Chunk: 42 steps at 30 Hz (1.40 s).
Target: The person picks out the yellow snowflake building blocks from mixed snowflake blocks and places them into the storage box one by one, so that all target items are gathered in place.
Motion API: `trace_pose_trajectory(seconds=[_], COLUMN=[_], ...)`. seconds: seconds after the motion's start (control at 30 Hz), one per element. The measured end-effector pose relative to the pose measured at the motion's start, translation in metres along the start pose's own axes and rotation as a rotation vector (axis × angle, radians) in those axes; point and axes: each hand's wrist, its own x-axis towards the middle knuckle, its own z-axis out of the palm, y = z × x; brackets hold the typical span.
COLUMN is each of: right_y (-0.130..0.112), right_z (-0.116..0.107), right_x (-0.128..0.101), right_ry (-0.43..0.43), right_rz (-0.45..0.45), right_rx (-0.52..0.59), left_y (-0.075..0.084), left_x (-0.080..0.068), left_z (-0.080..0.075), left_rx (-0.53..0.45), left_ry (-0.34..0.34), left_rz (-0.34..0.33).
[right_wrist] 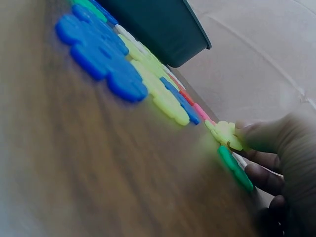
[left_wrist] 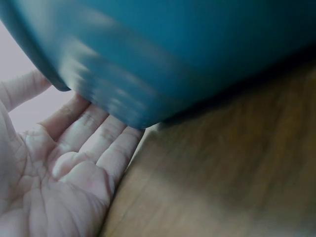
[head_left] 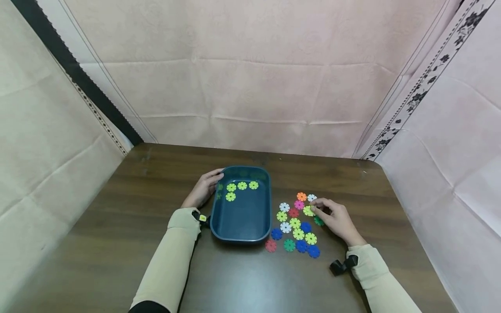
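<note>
A dark blue tray (head_left: 240,221) holds several yellow-green flower-shaped discs (head_left: 242,185) near its far end. My left hand (head_left: 203,189) touches the tray's far left corner. In the left wrist view, its nearly straight fingers (left_wrist: 89,133) lie against the outer wall, with the thumb at the rim. To the right of the tray, my right hand (head_left: 334,217) pinches a yellow-green flower disc (right_wrist: 226,134) between thumb and fingers. Beneath those fingers lies a green flower disc (right_wrist: 234,168), partly hidden from above.
Loose flower discs in blue, white, red, pink, orange, green and yellow-green spread between the tray and my right hand, including an orange disc (head_left: 301,196) and a blue disc (head_left: 313,251). The brown wooden table (head_left: 164,256) meets pale cloth walls (head_left: 250,95) behind and at both sides.
</note>
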Motion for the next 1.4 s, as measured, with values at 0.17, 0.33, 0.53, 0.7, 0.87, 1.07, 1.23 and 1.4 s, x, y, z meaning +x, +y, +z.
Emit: trace_pose_trajectory(seconds=[0.17, 0.33, 0.53, 0.7, 0.87, 1.07, 1.23, 1.4], right_y=[-0.003, -0.021, -0.072, -0.129, -0.154, -0.159, -0.159, -0.169], right_z=[-0.001, -0.006, 0.005, 0.038, 0.080, 0.100, 0.104, 0.087], right_x=[0.003, 0.016, 0.061, 0.123, 0.172, 0.188, 0.185, 0.181], right_ry=[0.020, -0.029, -0.230, -0.367, -0.550, -0.698, -0.778, -0.738], right_rz=[0.031, 0.102, 0.151, 0.078, -0.004, -0.016, -0.056, -0.145], right_rx=[0.043, 0.062, 0.192, 0.247, 0.154, -0.018, -0.153, -0.202], left_y=[0.009, 0.004, 0.000, 0.015, 0.014, 0.002, -0.003, -0.005], left_x=[-0.008, -0.014, -0.017, -0.019, -0.012, 0.001, 0.002, 0.002], left_z=[0.004, 0.002, 0.001, 0.005, 0.001, -0.003, -0.003, -0.003], left_rx=[0.017, 0.034, 0.008, 0.022, 0.021, 0.007, 0.008, 0.000], left_ry=[-0.015, 0.013, 0.014, -0.007, -0.018, -0.007, 0.000, 0.017], left_rz=[0.002, -0.018, -0.027, -0.018, -0.021, 0.005, 0.006, 0.014])
